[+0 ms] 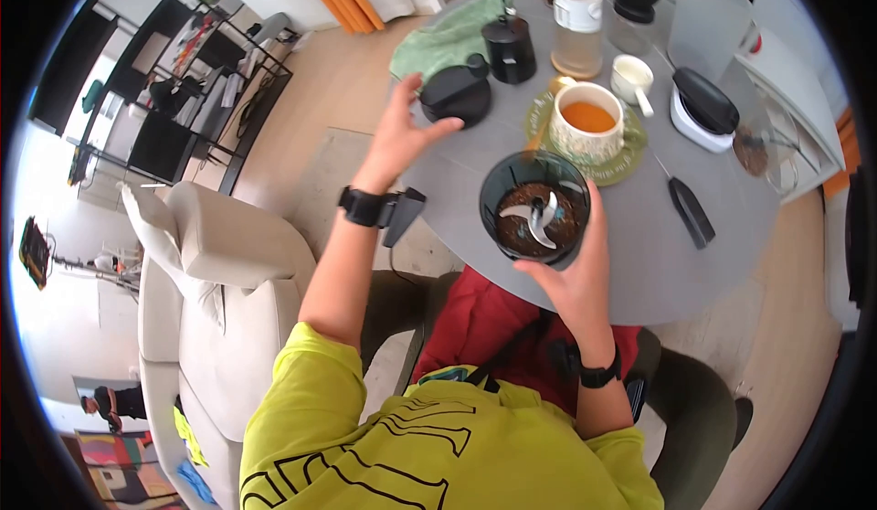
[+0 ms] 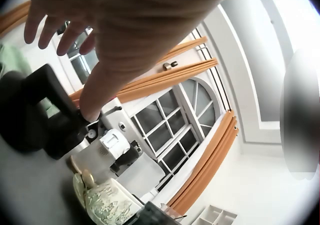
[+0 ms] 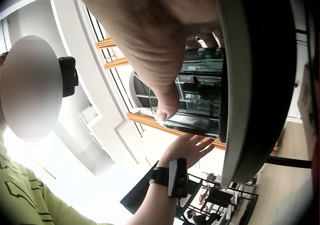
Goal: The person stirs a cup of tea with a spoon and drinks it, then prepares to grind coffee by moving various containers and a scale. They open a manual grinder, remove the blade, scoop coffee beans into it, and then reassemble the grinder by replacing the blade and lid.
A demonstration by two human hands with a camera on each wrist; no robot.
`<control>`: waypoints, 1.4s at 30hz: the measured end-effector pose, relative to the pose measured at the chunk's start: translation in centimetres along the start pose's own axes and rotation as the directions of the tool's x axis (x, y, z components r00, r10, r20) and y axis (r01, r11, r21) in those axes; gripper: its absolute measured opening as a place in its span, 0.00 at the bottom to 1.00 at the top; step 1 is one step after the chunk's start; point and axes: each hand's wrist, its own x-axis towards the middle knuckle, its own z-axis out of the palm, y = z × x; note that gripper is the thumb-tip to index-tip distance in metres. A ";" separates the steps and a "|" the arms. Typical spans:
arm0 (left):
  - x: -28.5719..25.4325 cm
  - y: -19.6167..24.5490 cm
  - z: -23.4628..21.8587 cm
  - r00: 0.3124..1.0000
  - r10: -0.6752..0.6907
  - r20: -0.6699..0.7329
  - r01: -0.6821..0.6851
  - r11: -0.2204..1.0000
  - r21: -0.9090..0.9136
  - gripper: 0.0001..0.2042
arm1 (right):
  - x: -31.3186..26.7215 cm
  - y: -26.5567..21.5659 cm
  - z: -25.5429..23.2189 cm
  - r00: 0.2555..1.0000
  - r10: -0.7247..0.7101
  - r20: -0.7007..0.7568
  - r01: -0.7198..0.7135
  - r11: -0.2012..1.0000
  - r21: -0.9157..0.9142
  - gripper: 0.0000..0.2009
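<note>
My right hand (image 1: 585, 268) grips a dark see-through chopper bowl (image 1: 493, 201) at its right side, thumb toward me. Inside the bowl a curved metal blade (image 1: 541, 221) stands over brown ground material. In the right wrist view, the thumb and palm wrap the bowl (image 3: 200, 100) near the table edge. My left hand (image 1: 402, 135) is held with fingers spread beside a round black lid (image 1: 455, 106) with a raised handle, at the table's left. The left wrist view shows that hand (image 2: 120, 30) above black parts, holding nothing.
Behind the bowl, a patterned cup (image 1: 585, 144) of orange liquid stands on a green plate (image 1: 630, 164). A black moka pot (image 1: 509, 48), green cloth (image 1: 434, 44), white-lidded jar (image 1: 577, 35), small white cup (image 1: 630, 79), black-topped container (image 1: 703, 112) and black-handled tool (image 1: 691, 213) surround it.
</note>
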 end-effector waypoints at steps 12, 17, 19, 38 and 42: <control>2.2 -6.2 4.6 0.988 -0.086 -0.128 0.022 0.899 -0.437 0.25 | -0.3 -0.7 0.7 0.999 0.050 -0.001 -0.050 0.999 -0.018 0.54; 1.7 -5.3 4.1 0.978 -0.133 -0.158 0.035 0.861 -0.507 0.26 | -0.2 -0.4 0.6 0.999 0.039 -0.001 -0.039 0.999 -0.026 0.54; 1.6 -4.8 3.8 0.977 -0.100 -0.189 -0.002 0.878 -0.478 0.27 | -0.2 -0.3 0.6 1.000 0.029 -0.001 -0.029 0.999 -0.018 0.54; -7.7 9.2 -0.4 0.898 0.317 0.304 -0.095 0.816 -0.570 0.17 | 0.1 -0.4 -0.2 1.000 -0.024 -0.017 0.023 0.999 -0.033 0.53; -8.0 8.8 0.6 0.889 0.295 0.351 -0.087 0.860 -0.502 0.15 | 0.1 -0.2 -0.2 0.998 -0.059 -0.022 0.057 0.995 -0.087 0.54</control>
